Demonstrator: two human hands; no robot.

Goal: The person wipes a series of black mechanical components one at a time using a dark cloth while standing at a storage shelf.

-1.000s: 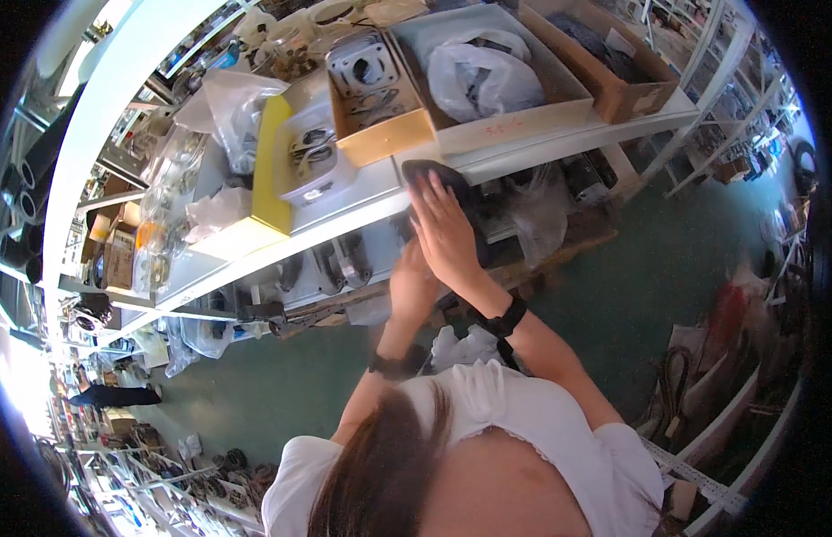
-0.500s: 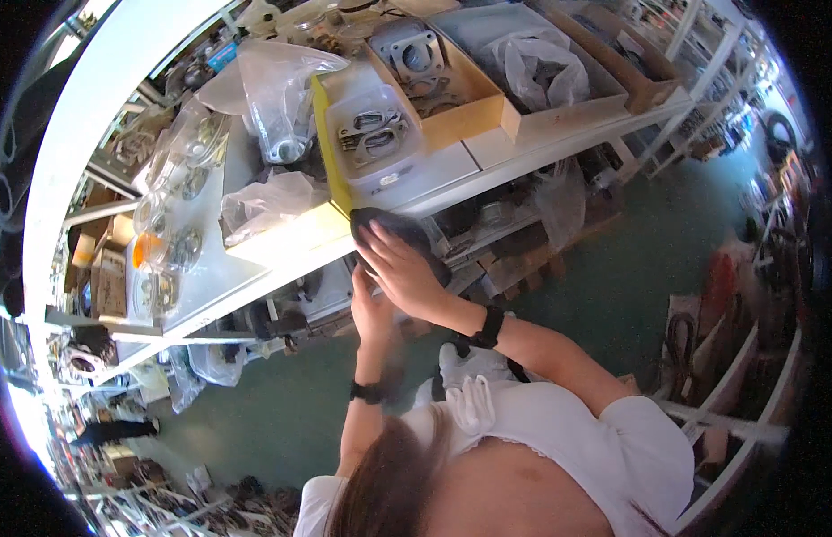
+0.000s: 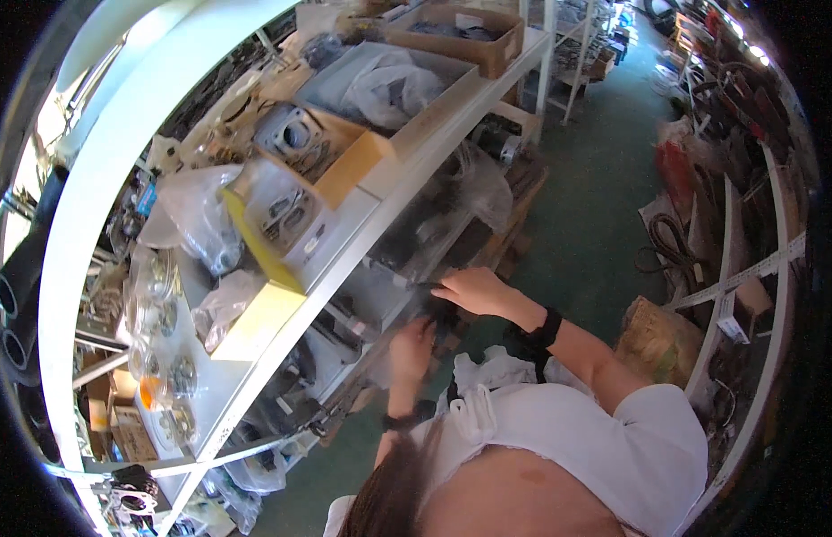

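A black, soft-looking thing [image 3: 445, 310] hangs between my hands, in front of the shelf's edge; its kind is hard to make out against the dark lower shelf. My right hand [image 3: 477, 293] is closed on its upper edge, fingers pointing left. Lower and a little to the left, my left hand [image 3: 411, 351] is blurred, its curled fingers at the black thing's lower side. Above and to the left, on the upper shelf, a clear plastic tub [image 3: 319, 234] holds metal gaskets [image 3: 289, 215]. A yellow-sided box [image 3: 255, 318] stands beside it at the shelf's edge.
Cardboard boxes [image 3: 380, 157] and a grey bin [image 3: 461, 76] with a plastic bag line the white shelf [image 3: 344, 246]. Bagged parts [image 3: 483, 192] crowd the lower shelf. On the right, across the green floor [image 3: 577, 197], another rack holds a coiled black belt [image 3: 675, 251].
My view has swung to the right, so the shelf lies farther left. My hands have come down and away from the shelf edge with the black thing, and are farther apart.
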